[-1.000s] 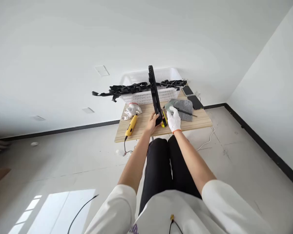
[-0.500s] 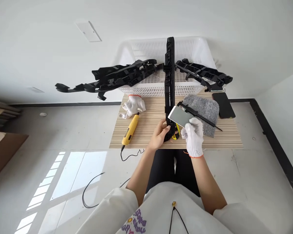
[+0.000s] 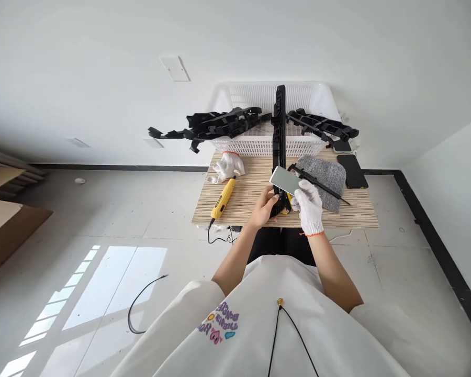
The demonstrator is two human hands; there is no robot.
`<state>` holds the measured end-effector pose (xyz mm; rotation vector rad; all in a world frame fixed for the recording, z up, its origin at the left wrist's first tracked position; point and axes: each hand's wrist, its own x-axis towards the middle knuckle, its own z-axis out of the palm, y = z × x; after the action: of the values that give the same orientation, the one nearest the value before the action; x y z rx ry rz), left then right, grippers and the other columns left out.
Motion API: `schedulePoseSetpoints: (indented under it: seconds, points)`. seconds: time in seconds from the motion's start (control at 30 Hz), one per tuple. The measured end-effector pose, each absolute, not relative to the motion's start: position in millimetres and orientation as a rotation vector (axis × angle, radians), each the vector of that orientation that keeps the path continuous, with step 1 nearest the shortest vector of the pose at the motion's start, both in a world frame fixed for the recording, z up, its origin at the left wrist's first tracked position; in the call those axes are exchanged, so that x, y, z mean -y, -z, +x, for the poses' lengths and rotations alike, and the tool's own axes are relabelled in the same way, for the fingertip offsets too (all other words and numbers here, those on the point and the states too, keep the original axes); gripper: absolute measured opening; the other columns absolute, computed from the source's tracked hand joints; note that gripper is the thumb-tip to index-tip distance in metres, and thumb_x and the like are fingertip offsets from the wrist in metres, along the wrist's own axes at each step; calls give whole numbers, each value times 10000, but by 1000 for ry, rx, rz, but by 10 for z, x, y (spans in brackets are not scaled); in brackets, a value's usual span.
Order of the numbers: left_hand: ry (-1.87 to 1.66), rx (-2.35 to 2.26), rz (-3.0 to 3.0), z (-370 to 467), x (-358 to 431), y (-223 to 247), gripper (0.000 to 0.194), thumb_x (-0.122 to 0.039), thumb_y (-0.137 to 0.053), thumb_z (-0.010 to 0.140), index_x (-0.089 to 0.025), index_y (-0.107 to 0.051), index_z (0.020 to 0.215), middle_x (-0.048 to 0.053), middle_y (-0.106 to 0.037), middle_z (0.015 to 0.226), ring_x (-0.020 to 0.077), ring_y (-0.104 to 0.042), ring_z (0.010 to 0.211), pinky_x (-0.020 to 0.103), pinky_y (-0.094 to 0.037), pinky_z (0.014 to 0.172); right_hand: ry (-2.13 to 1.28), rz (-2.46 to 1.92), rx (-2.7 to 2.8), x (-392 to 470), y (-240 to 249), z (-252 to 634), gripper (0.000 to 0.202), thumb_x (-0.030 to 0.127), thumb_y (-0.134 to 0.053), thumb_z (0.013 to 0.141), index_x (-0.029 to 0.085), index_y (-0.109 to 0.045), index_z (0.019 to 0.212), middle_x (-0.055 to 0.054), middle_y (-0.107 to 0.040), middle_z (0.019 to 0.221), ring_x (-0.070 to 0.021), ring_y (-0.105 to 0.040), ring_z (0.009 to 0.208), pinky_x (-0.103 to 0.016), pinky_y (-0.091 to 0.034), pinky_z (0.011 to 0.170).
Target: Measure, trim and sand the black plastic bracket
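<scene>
My bare left hand [image 3: 264, 210] is closed around the near end of a long black plastic part [image 3: 279, 139], which points away from me with its far end over the white basket. In a white knit glove, my right hand [image 3: 308, 205] pinches a flat grey-green rectangular pad with a pale edge [image 3: 284, 180]. The pad lies across the part's near section, just above my left hand; I cannot tell if they touch. A yellow-and-black tape measure [image 3: 288, 202] is partly hidden between my hands. Right of them, a black caliper [image 3: 317, 183] rests on a grey cloth [image 3: 333, 170].
A white plastic basket [image 3: 243, 145] stands at the table's back, with black plastic parts [image 3: 225, 123] jutting left and others [image 3: 324, 124] right. On the table [image 3: 245, 204] lie a yellow corded rotary tool [image 3: 223, 199], a white glove [image 3: 228, 167] and a black phone [image 3: 352, 171].
The view has shifted, so the table sits slightly higher and farther away. Both hands keep their holds on the black part and the pad; the pad looks turned a little flatter.
</scene>
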<state>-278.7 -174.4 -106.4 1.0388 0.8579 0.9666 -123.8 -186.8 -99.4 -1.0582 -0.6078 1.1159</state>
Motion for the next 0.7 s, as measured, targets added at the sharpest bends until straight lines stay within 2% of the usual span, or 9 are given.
schedulePoseSetpoints:
  seconds: [0.13,0.2,0.3,0.37,0.43,0.5,0.6,0.7]
  points:
    - [-987,-845,1089,-2772,1729,1062,621,-544,-680,887,-205,-467,1361,88,-748,1044,213,-751,643,207,-397,347,-949,-978,482,1845,1036,-1247,429,359,-774,747,240,-554,1095,91,-575,780,-24,-527,524,-155,-372,456]
    - [-986,-847,1115,-2766,1715,1068,628,-551,-669,888,-196,-453,1358,66,-740,976,213,-751,654,203,-415,364,-1011,-969,556,1862,1046,-1261,440,350,-788,732,240,-548,1085,79,-599,797,-39,-558,542,-162,-389,457]
    - [-981,-846,1134,-2762,1701,1078,614,-542,-656,896,-198,-438,1356,52,-732,938,215,-758,686,203,-447,395,-1109,-909,668,1886,1041,-1266,606,342,-824,706,276,-517,1225,57,-669,882,-80,-639,623,-189,-470,505]
    - [-976,-843,1137,-2762,1699,1081,606,-542,-648,898,-202,-434,1351,57,-730,977,219,-762,694,211,-460,396,-1129,-866,633,1881,1033,-1255,721,321,-847,671,311,-485,1294,63,-686,926,-98,-689,710,-222,-557,609]
    - [-974,-846,1139,-2761,1699,1082,598,-539,-649,896,-204,-438,1345,59,-721,1007,224,-766,701,218,-467,393,-1165,-874,568,1860,1027,-1243,669,306,-868,626,286,-533,1205,66,-680,898,-122,-723,796,-260,-609,719]
    - [-979,-841,1139,-2759,1692,1084,598,-532,-656,893,-203,-443,1345,54,-708,1005,229,-769,709,225,-476,395,-1203,-904,542,1838,1026,-1239,547,297,-881,605,245,-574,1056,50,-678,875,-150,-738,851,-280,-623,760]
    - [-988,-822,1136,-2750,1667,1089,607,-531,-664,883,-196,-443,1337,41,-692,966,235,-768,708,233,-488,393,-1225,-937,585,1815,1032,-1242,421,311,-867,664,216,-614,988,3,-702,916,-173,-740,870,-271,-607,695]
    - [-986,-826,1119,-2739,1642,1094,567,-511,-661,880,-203,-448,1306,26,-693,939,211,-760,680,217,-488,399,-1224,-1012,622,1799,1046,-1238,367,406,-843,732,203,-647,967,-27,-705,909,-176,-727,836,-232,-544,567]
